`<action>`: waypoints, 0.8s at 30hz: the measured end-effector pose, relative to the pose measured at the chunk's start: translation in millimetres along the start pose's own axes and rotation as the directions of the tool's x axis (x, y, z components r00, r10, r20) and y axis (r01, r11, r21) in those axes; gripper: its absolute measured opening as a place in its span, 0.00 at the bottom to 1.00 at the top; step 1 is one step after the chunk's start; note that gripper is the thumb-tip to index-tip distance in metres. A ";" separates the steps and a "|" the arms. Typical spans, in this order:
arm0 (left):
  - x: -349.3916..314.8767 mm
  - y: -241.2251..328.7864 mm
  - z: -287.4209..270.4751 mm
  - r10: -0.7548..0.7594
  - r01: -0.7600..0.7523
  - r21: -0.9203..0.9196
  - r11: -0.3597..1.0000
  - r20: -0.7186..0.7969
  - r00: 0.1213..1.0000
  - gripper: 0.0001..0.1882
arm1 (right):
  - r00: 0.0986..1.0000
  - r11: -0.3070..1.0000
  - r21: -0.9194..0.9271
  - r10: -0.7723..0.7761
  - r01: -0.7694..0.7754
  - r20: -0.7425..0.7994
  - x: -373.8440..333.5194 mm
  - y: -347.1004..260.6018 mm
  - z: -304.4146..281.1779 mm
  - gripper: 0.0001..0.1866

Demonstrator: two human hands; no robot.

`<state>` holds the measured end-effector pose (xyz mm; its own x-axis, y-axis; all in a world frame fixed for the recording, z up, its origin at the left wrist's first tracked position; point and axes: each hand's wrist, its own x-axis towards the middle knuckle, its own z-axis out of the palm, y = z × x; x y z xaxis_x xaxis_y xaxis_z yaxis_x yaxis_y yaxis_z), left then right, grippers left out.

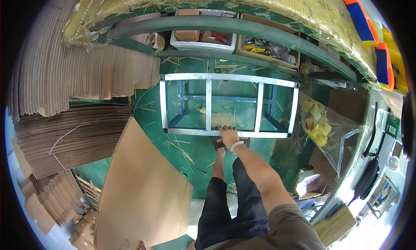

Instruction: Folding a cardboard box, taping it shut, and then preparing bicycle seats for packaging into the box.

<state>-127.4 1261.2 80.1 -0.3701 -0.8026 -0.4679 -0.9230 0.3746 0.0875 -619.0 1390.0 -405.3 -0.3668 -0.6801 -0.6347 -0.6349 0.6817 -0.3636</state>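
My right hand (229,137) reaches forward and down, its fingers closed over the near rail of a metal frame stand (209,103). The stand has a silvery rectangular top with crossbars and blue legs below, and it stands on the green floor. At the lower edge, only a fingertip or thumb of my left hand (142,245) shows, pressed on the edge of a large flat cardboard sheet (145,185). The sheet is tilted up beside my legs on the left. The rest of the left hand is hidden.
Stacks of folded cardboard (73,133) fill the left side. Ahead is a workbench (203,21) with a white bin (203,46) and a tool box (268,55) beneath. A plastic bag of yellow scraps (318,124) lies at right. Thin strips (186,157) litter the floor.
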 end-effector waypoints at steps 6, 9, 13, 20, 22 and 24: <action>35.0 26.0 -13.2 0.277 -0.267 0.074 0.961 -0.266 0.923 0.18 | 0.980 0.998 -0.028 0.055 -0.061 -0.191 -30.4 4.8 22.2 0.27; 32.9 55.8 -66.0 -0.473 0.406 -0.774 0.485 0.158 0.867 0.20 | 0.940 0.939 0.339 0.062 0.058 -0.335 -80.9 -38.8 -38.3 0.29; 8.0 132.9 -118.6 0.055 -0.042 0.192 0.980 -0.064 0.996 0.13 | 0.870 0.600 0.757 0.196 0.259 -0.453 -197.3 -86.4 -190.3 0.24; -10.5 337.0 -171.3 0.588 -0.572 0.321 0.755 0.054 0.807 0.16 | 0.296 0.717 -0.041 -0.338 0.696 -0.893 -464.0 -111.2 -488.9 0.31; -10.2 371.2 -144.8 0.734 -0.693 0.348 0.631 0.019 0.678 0.15 | 0.484 0.810 -0.189 -0.499 0.555 -0.719 -485.9 -118.2 -510.6 0.34; -10.0 407.8 -113.9 0.807 -0.716 0.444 0.539 -0.029 0.589 0.13 | 0.763 0.878 -0.272 -0.477 0.393 -0.436 -479.1 -107.8 -501.0 0.36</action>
<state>-512.1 1369.2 220.7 -0.9664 -0.1841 -0.1791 -0.1856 0.9826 -0.0087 -715.6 1507.3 279.6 -0.2736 -0.9618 -0.0138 -0.8869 0.2578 -0.3834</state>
